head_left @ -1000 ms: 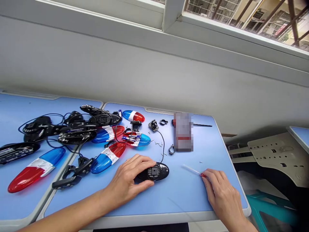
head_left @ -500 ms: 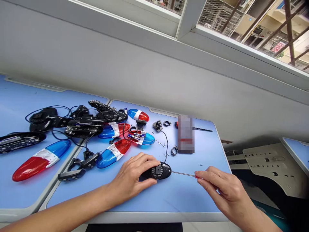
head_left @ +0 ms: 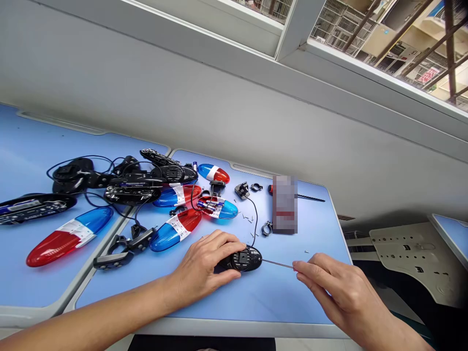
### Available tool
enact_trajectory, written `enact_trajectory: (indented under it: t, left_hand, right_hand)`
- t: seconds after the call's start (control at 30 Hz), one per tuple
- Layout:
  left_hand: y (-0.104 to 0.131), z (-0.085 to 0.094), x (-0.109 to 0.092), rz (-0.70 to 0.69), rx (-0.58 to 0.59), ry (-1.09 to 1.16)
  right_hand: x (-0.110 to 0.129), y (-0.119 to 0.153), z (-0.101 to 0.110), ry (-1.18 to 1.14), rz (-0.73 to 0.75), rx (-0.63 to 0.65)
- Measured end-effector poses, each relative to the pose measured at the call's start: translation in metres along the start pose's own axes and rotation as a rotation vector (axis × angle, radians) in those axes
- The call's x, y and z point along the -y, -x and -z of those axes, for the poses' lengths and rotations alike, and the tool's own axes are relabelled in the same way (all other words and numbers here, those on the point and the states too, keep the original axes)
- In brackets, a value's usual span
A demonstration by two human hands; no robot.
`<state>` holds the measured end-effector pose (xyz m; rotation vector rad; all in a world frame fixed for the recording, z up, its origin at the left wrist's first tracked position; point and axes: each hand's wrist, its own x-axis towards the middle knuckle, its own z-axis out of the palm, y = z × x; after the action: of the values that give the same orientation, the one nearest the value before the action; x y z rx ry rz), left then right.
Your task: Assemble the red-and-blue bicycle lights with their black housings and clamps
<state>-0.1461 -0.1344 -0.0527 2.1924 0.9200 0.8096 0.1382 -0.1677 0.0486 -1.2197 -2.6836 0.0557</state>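
Observation:
My left hand (head_left: pixel 212 261) grips a black oval light housing (head_left: pixel 252 259), thumb and fingers on either side, holding it down on the blue table. A thin cable runs from the housing to a small black switch piece (head_left: pixel 242 190). Between the fingertips of my right hand (head_left: pixel 338 285) is a screwdriver (head_left: pixel 278 263); its handle is mostly hidden by the hand. The metal shaft slants left, its tip at the right end of the housing. Several small screws (head_left: pixel 247 218) lie beyond the housing.
Red, white and blue light covers (head_left: pixel 176 230) and opened black housings (head_left: pixel 131 187) with cables crowd the left. Ring clamps (head_left: pixel 266 228) lie near a blurred upright box (head_left: pixel 285 204); a dark rod sticks out behind it. A single screw (head_left: pixel 306 251) sits near my right hand.
The view has shifted slightly, so most things appear a little to the right. My right hand sits slightly closer to the housing; both hands keep their holds.

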Motion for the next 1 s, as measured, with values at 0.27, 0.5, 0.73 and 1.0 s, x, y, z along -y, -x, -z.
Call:
enact_trajectory:
  t: [0.27,0.5,0.73,1.0]
  left_hand:
    - [0.000,-0.001,0.001,0.026,0.004,-0.007]
    - [0.000,-0.001,0.001,0.014,-0.004,-0.005]
    - [-0.002,0.001,0.000,0.029,0.011,0.010]
    - [-0.001,0.002,0.001,0.046,0.031,0.011]
  right_hand:
    - [0.018,-0.032,0.032,0.078,-0.089,0.332]
    - [0.013,-0.043,0.034,0.234,0.177,0.172]
    - [0.002,-0.055,0.045,0.189,0.380,0.262]
    - [-0.010,-0.059,0.049,0.157,0.561,0.212]
